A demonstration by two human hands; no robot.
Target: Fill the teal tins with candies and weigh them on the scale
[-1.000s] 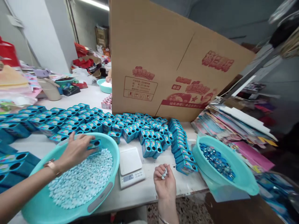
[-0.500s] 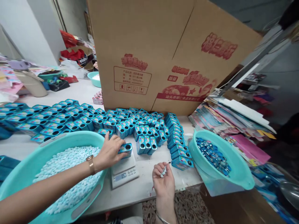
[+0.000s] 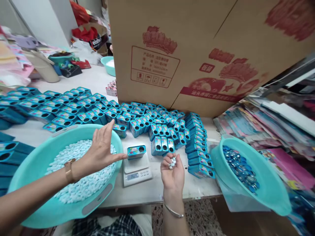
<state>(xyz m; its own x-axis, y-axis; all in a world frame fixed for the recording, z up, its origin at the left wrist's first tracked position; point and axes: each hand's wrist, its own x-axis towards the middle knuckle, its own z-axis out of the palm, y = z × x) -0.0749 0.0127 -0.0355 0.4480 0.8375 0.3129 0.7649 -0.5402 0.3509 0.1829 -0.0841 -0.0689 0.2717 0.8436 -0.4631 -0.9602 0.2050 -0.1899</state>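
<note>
My left hand point(image 3: 102, 149) is open, fingers spread and thumb stretched out, over the right side of a turquoise basin point(image 3: 36, 209) of pale blue candies point(image 3: 76, 188). Just beyond its thumb, a blue candy tin point(image 3: 136, 151) with a dark round hole in its top sits on a small white digital scale point(image 3: 137, 176). The scale's display is lit. Palm up, my right hand point(image 3: 172, 175) curls its fingers around several pale candies point(image 3: 173, 163), to the right of the scale. It is apart from the blue tins point(image 3: 164, 146) behind it.
Many more blue tins point(image 3: 90, 118) stand in rows across the white table point(image 3: 128, 198). A large cardboard box point(image 3: 187, 29) rises behind them. On the right, a turquoise basin point(image 3: 273, 193) holds shiny blue lids point(image 3: 242, 168), with stacked printed sheets point(image 3: 268, 131) beyond it.
My left hand has let go of the tin on the scale and drawn back left, fingers spreading. The scale's reading has changed. My right hand still holds its candies; the camera view has shifted.
</note>
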